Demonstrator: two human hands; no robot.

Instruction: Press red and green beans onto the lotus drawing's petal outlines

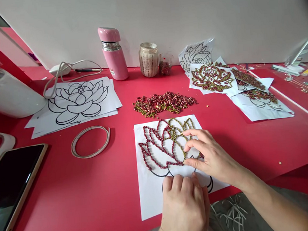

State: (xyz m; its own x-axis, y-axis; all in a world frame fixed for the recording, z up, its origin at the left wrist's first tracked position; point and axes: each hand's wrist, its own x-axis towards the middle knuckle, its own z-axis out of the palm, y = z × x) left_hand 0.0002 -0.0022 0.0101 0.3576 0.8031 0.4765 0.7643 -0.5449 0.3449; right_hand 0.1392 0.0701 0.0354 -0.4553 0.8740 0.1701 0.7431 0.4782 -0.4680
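Red tabletop (96, 192) runs back to a pale wall (67, 22). Near its front edge lies a lotus sheet (150, 202), its outline partly lined with red beans (145, 160) and green mung beans (174, 132). The right hand (214, 158) curves over the petals, thumb and fingers spread apart; whether a bean sits at the fingertips, I cannot tell. The left hand (182, 208) rests knuckles-up over the sheet's front edge, fingers bent and close together, underside hidden. Just behind the sheet is a bean pile (166, 103); along the tabletop's back edge stand a pink thermos (114, 59) and a glass jar (149, 60).
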